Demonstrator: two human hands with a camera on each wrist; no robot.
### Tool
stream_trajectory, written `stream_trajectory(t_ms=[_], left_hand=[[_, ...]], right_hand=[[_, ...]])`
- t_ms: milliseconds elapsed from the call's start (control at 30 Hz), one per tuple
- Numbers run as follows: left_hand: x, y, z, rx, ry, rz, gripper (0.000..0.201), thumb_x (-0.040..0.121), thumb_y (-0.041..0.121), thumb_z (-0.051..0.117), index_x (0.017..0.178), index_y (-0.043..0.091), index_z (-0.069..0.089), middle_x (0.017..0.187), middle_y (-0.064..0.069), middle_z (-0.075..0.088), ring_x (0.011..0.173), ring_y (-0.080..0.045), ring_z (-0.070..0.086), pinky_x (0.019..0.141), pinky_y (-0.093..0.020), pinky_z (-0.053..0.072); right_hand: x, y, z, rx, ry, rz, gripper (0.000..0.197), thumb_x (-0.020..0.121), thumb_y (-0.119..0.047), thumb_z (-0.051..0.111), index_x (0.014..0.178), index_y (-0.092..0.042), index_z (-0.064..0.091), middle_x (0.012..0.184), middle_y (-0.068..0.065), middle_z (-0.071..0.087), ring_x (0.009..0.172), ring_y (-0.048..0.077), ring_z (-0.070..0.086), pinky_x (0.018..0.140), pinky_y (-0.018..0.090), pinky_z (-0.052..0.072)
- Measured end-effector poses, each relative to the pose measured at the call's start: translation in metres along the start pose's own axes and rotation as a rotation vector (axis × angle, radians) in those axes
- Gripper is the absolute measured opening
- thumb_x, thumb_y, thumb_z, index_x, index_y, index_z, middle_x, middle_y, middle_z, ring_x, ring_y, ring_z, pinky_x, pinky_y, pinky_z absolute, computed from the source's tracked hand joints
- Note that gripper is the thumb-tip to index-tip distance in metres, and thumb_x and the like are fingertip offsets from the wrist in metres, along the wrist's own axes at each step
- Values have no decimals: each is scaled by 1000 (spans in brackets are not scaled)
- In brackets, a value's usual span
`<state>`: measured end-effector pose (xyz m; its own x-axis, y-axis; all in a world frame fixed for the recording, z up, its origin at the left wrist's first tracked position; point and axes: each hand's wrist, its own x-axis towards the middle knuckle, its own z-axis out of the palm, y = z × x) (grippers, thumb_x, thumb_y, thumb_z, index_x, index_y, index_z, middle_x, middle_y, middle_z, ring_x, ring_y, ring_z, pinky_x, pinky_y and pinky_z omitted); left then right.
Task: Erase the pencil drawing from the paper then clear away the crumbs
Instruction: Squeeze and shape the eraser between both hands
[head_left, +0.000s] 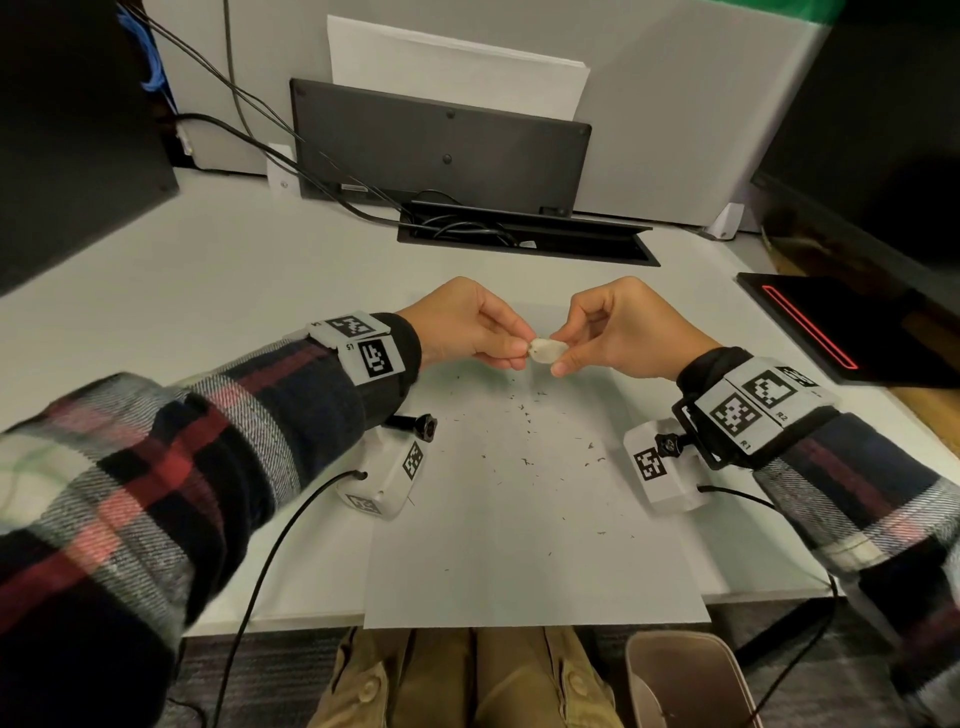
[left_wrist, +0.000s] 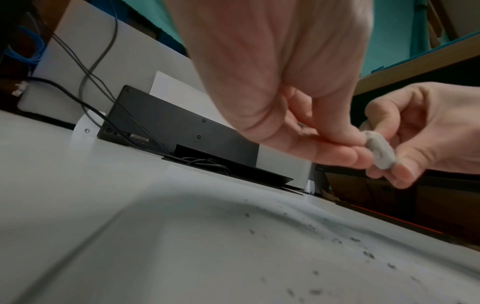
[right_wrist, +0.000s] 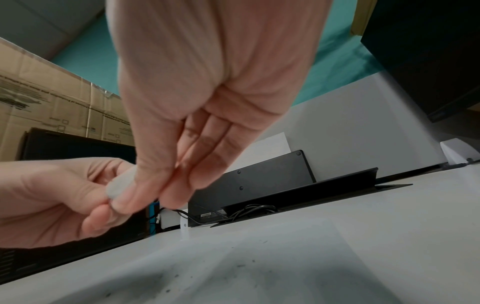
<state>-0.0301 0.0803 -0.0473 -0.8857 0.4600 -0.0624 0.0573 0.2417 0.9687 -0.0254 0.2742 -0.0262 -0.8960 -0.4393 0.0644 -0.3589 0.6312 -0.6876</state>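
A small pale grey eraser (head_left: 545, 351) (left_wrist: 380, 152) (right_wrist: 118, 188) hangs in the air above the far end of the white paper (head_left: 535, 545). My left hand (head_left: 511, 340) pinches its left end between thumb and fingers. My right hand (head_left: 563, 351) pinches its right end the same way. Dark eraser crumbs (head_left: 530, 431) (left_wrist: 369, 255) lie scattered over the upper and middle part of the sheet. No pencil lines show on the paper. The sheet's near edge hangs over the front of the desk.
A black panel (head_left: 441, 150) leans against the back wall with white sheets (head_left: 457, 67) behind it. A cable slot (head_left: 524, 236) with wires lies behind the hands. A dark device with a red line (head_left: 831, 327) sits at right. A beige bin (head_left: 685, 680) stands below the desk edge.
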Motion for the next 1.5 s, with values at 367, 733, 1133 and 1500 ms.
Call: stream_trajectory(t_ms=[367, 733, 1133, 1500], left_hand=[[-2, 1, 2, -70, 20, -13, 12, 81, 0, 67, 92, 1, 70, 78, -11, 72, 70, -11, 69, 73, -18, 56], [-5, 2, 0, -39, 18, 0, 15, 81, -5, 64, 91, 3, 72, 78, -10, 73, 72, -9, 68, 71, -15, 55], [-6, 2, -2, -2, -45, 10, 19, 79, -6, 67, 92, 8, 69, 73, 1, 73, 70, -7, 69, 66, -13, 53], [2, 1, 4, 102, 66, 47, 11, 83, 1, 65, 92, -6, 67, 69, -8, 68, 57, -6, 67, 65, -17, 57]], right_hand=[[0, 0, -1, 24, -12, 1, 21, 62, -3, 81, 67, -15, 65, 68, -4, 68, 53, -1, 60, 60, 10, 49], [0, 2, 0, 38, -16, 14, 23, 61, -3, 82, 65, -18, 64, 60, -14, 69, 58, 5, 63, 65, 17, 52], [-1, 3, -1, 57, -8, 35, 22, 62, -3, 81, 69, -16, 65, 77, 4, 71, 61, 9, 65, 70, 21, 54], [0, -4, 2, 93, -35, 57, 18, 63, -2, 80, 71, -8, 65, 60, -3, 69, 51, 8, 64, 58, 18, 55]])
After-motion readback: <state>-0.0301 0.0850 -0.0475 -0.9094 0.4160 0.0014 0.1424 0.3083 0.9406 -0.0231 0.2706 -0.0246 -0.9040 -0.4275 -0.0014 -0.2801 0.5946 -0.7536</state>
